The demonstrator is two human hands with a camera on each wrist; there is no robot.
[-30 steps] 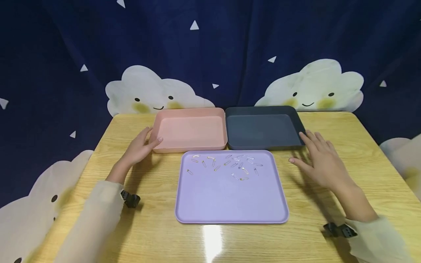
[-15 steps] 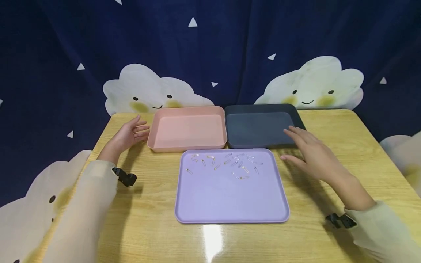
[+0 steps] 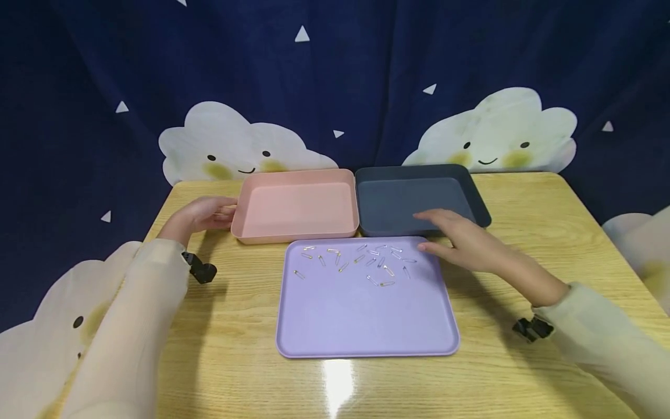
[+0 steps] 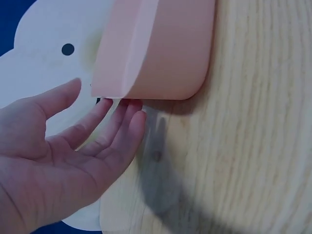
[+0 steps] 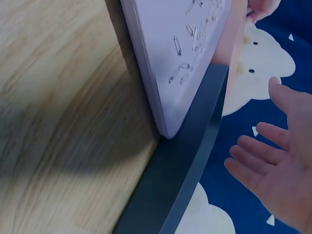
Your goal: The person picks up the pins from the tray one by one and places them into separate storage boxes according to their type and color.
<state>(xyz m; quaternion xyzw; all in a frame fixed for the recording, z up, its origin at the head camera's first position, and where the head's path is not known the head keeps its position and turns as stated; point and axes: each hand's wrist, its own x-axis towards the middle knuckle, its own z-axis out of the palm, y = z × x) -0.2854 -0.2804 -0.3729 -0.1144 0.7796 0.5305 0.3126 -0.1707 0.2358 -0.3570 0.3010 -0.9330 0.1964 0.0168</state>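
My left hand (image 3: 206,214) is at the left side of a shallow pink tray (image 3: 300,209), fingers relaxed and fingertips right at its end wall in the left wrist view. Over the front right part of a dark blue-grey tray (image 3: 398,203) hovers my right hand (image 3: 463,243), its fingers extended and holding nothing. Its thumb overlaps the upper right corner of a flat lilac tray (image 3: 361,320). Scattered across the far half of that tray lie several small safety pins (image 5: 177,45), gold-coloured ones mostly left and silver ones mostly right.
The pink and blue-grey trays stand side by side along the back of a wooden table (image 3: 241,326), with the lilac tray just in front of them. Behind hangs a dark blue curtain (image 3: 361,70) with white clouds and triangles.
My right hand has moved left, from beside the blue-grey tray to over it. My left hand has come off the pink tray's front left corner, turned, and returned to its left side.
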